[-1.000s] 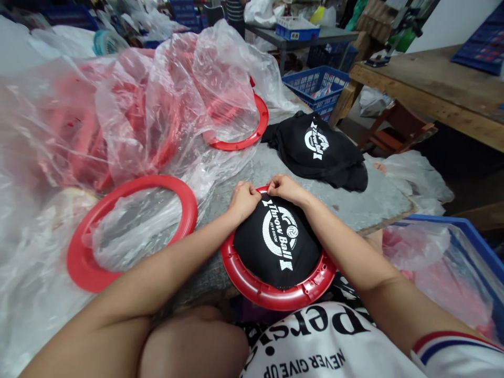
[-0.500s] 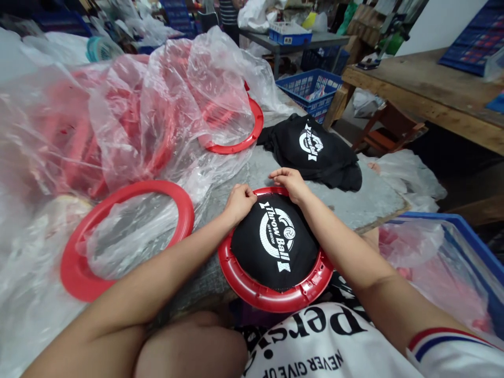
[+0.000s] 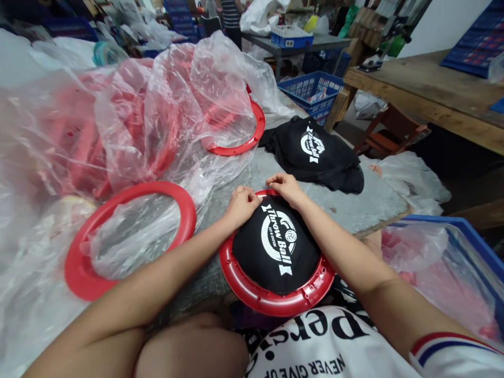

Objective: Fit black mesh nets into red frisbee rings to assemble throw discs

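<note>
Left hand [image 3: 243,205] pinches black cloth [image 3: 279,245] at edge of red ring [image 3: 260,301]. Right hand [image 3: 287,188] by far rim, fingers curled; grip unclear.

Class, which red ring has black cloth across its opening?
The front ring, nearest the white shirt: black cloth printed "Throw Ball" covers its opening. Plastic shows through the left ring; no cloth shows on the rings under plastic.

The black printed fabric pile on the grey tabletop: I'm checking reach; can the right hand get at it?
Probably yes: nothing visibly stands between the right hand and the black printed fabric pile, beyond it on the grey tabletop.
</note>
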